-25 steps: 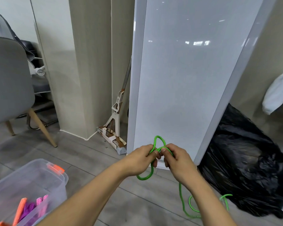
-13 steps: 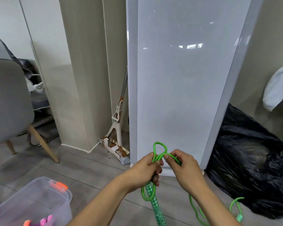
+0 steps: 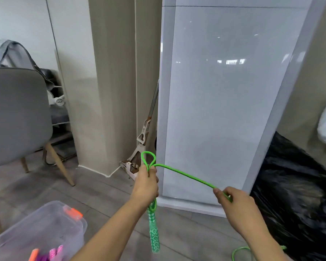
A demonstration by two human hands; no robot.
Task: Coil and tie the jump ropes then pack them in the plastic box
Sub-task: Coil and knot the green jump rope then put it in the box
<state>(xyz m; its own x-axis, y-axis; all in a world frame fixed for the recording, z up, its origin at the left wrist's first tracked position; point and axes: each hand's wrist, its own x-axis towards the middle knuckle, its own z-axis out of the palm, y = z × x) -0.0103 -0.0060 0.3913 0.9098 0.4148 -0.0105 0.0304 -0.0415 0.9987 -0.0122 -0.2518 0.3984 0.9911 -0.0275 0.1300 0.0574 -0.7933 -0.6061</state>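
Green jump rope point(image 3: 184, 174) was held mid-air above the floor, near the plastic box point(image 3: 68, 230). Left hand point(image 3: 146, 185) had its fingers curled round the gathered loop, handle point(image 3: 153, 230) hanging below. Right hand point(image 3: 237, 202) pinched the free strand, stretched out to the side, probably to keep it taut for wrapping.

The green rope point(image 3: 184, 175) was hidden inside the left hand point(image 3: 146, 186) and behind the right hand point(image 3: 239, 206); its lower loop was cut by the bottom edge. The plastic box point(image 3: 45, 223) was cropped at the lower-left corner, the black bag point(image 3: 299, 204) blurred
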